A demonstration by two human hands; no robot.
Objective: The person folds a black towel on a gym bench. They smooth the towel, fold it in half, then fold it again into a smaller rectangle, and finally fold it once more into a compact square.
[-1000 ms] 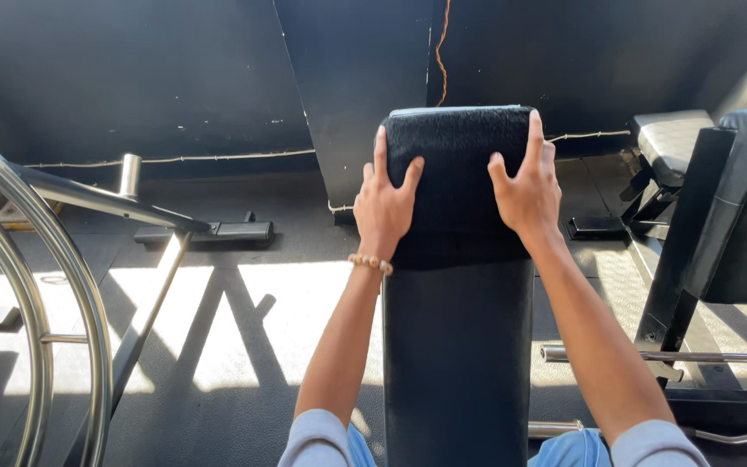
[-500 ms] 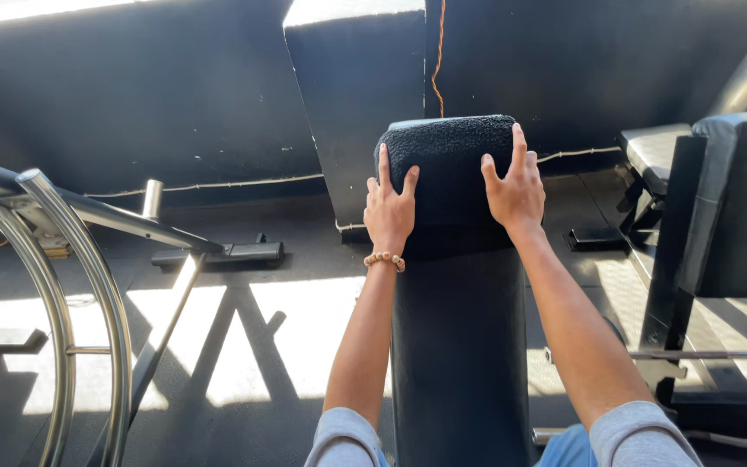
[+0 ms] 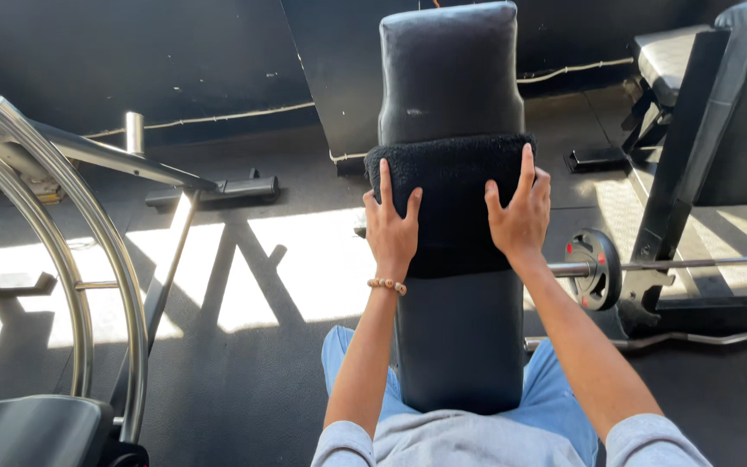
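Fingers (image 3: 384, 177) flat atop black towel (image 3: 453, 186)

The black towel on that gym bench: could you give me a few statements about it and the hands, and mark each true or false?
1. Both hands rest on the black towel. True: the left hand and the right hand lie flat on it.
2. The towel covers the whole bench pad. False: it lies as a band across the middle, with bare pad above and below.
3. A beaded bracelet sits on the left wrist. True.
4. The right hand grips the barbell. False: the barbell lies on the floor to the right, untouched.
5. The towel is white. False: it is black.
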